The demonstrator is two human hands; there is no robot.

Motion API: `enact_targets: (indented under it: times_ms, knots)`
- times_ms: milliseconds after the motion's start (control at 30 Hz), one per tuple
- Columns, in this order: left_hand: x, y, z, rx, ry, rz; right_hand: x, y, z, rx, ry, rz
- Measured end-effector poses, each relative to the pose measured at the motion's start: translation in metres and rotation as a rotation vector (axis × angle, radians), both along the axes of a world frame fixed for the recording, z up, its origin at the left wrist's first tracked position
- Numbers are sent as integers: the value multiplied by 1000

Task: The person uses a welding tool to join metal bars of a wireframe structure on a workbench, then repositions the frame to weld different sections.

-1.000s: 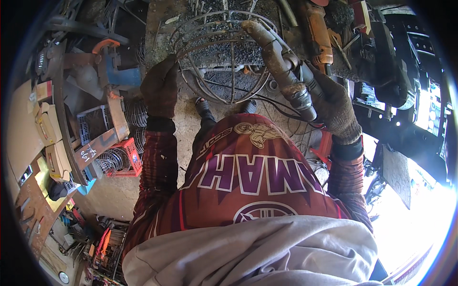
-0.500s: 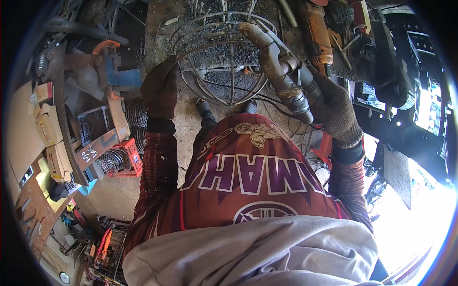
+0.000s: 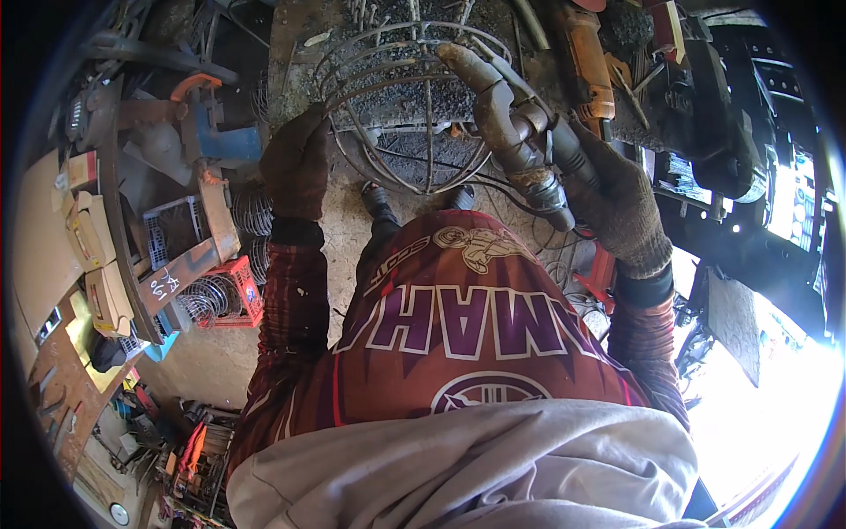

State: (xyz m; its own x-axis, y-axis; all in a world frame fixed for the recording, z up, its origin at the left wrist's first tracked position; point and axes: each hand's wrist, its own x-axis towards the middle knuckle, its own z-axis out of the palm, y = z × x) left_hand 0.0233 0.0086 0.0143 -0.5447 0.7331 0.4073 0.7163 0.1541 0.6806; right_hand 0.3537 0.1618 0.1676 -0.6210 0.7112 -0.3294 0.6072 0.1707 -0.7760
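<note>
I have my gloved left hand (image 3: 295, 167) pinched on the side of a wire cage (image 3: 429, 132), apparently to steady it. My right hand (image 3: 621, 203) grips a grimy tool (image 3: 498, 115), its nose angled over the cage. Beyond, the bench (image 3: 300, 88) holds an orange grinder (image 3: 589, 70), seemingly parked within reach.

Left grip (image 3: 296, 172) shadowed, details lost; metal rods (image 3: 414, 12) cut by top edge; bright opening (image 3: 767, 432) glare-washed.

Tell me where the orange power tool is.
In the head view, the orange power tool lies near the top, right of centre, beyond the right hand.
</note>
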Motion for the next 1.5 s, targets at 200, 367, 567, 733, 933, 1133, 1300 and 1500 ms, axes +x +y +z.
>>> enact_targets:
  times_ms: [200, 367, 567, 733, 933, 1133, 1300, 1500]
  knots:
    - [0, 0, 1, -39, 19, 11, 2, 0, 1, 9, 19, 52]
    - [1, 0, 0, -23, 5, -3, 2, 1, 5, 10, -25, 74]
    - [-3, -2, -3, -40, 55, -18, 2, -2, -1, 52, 60, 24]
    - [-3, -3, -2, -75, 70, -16, 2, -1, 0, 38, 65, 36]
    - [3, -1, 8, -79, -92, 26, 2, 0, 3, 49, -37, 84]
    - [-2, -3, 0, -30, 64, -36, 3, -3, -2, 89, 64, 50]
    - [1, -1, 6, -93, 20, -19, 2, -6, -2, 7, 87, -7]
    - [2, -2, 7, -58, -58, -3, -6, -4, 15, 57, -34, 59]
